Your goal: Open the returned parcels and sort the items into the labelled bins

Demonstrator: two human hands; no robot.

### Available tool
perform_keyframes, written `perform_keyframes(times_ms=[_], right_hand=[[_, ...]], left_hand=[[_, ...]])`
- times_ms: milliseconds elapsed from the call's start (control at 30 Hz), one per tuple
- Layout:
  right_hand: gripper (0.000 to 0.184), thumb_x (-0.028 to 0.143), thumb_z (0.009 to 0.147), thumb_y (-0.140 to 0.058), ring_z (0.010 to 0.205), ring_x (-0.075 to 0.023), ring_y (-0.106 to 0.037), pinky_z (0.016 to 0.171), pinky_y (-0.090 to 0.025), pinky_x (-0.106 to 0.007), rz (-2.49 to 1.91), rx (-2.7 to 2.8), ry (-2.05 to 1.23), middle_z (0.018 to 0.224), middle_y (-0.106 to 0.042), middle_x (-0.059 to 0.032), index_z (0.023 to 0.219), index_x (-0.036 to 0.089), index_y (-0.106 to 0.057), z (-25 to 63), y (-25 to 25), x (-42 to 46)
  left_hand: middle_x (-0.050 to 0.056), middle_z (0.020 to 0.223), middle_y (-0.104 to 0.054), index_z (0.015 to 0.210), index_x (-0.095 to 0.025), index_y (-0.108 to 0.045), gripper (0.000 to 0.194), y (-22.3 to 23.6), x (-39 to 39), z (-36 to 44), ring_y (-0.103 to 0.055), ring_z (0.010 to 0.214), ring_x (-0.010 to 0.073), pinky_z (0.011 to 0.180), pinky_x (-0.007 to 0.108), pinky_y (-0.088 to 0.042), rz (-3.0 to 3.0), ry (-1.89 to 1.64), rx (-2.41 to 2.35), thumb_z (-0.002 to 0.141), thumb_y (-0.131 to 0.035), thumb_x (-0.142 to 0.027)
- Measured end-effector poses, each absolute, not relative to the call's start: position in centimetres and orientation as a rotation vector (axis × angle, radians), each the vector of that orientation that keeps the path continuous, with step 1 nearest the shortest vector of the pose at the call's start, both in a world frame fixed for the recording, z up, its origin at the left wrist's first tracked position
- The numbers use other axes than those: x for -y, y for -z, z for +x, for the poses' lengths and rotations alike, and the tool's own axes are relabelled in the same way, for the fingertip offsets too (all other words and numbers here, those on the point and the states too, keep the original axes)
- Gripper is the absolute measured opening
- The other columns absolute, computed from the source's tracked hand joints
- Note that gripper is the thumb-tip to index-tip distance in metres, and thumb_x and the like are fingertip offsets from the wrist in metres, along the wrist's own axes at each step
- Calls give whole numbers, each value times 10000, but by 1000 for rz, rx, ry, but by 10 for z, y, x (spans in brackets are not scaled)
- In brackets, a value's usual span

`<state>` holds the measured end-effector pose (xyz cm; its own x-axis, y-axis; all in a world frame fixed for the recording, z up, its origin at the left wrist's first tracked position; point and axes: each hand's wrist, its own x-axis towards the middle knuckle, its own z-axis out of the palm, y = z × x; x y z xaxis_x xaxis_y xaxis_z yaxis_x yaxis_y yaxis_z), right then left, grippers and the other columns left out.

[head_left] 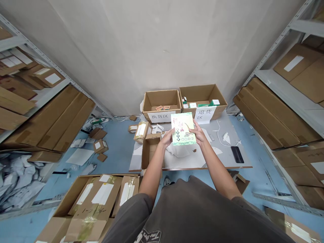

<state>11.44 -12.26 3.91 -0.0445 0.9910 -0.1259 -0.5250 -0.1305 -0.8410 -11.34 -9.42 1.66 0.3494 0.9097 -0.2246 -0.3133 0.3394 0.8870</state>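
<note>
Both my hands hold up a flat green-and-white product box (pixel 183 128) with red lettering, above a low grey table (pixel 227 158). My left hand (pixel 167 138) grips its lower left edge, fingers curled behind it. My right hand (pixel 198 132) holds the right edge, thumb on the front. Beneath the box lies white wrapping (pixel 181 151). An opened small cardboard box (pixel 150 150) stands at the table's left end, just left of my left wrist.
Two open cartons with paper labels stand at the back: left (pixel 162 101), right (pixel 202 96) holding small boxes. A black phone (pixel 237 154) and white cable lie on the table. Shelves of cartons flank both sides. Taped cartons (pixel 98 199) sit near left; scraps litter the blue floor.
</note>
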Motion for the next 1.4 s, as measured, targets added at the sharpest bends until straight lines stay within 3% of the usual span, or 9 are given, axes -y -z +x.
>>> perform_keyframes(times_ms=[167, 400, 833, 1133, 1400], right_hand=[[969, 353, 658, -938, 1290, -368, -724, 967, -665, -526, -908, 731, -1500, 1463, -724, -55, 1552, 387, -565, 109, -40, 128], [953, 336, 665, -926, 1306, -372, -714, 968, -661, -524, -874, 749, -1516, 1506, -699, -64, 1544, 378, -560, 109, -45, 132], [802, 368, 696, -927, 1236, -372, -752, 963, -663, -515, -886, 766, -1527, 1380, -773, -70, 1442, 332, -632, 108, -41, 133], [853, 357, 653, -971, 1216, -369, -761, 962, -662, -508, -879, 745, -1534, 1392, -768, -66, 1426, 339, -613, 108, -38, 133], [664, 471, 628, -1026, 1088, -362, -799, 918, -671, -500, -972, 849, -1572, 1176, -840, -79, 1182, 270, -719, 114, -33, 127]], left_hand=[[160, 1255, -814, 1288, -152, -718, 721, -20, 98, -107, -772, 1139, 330, 1035, 487, -606, 892, -888, -819, 692, -1038, -401], [170, 1262, -809, 1285, -155, -707, 728, -22, 104, -104, -766, 1163, 352, 1010, 481, -613, 897, -938, -824, 689, -1027, -422], [167, 1291, -797, 1300, -154, -693, 743, -20, 110, -103, -755, 1193, 351, 1006, 457, -614, 892, -964, -812, 694, -1020, -431], [170, 1279, -799, 1308, -150, -688, 775, -20, 110, -103, -758, 1185, 361, 1013, 475, -611, 892, -969, -822, 676, -1030, -441], [158, 1301, -790, 1314, -162, -682, 763, -29, 115, -106, -752, 1181, 336, 1030, 474, -591, 909, -984, -827, 690, -1021, -441]])
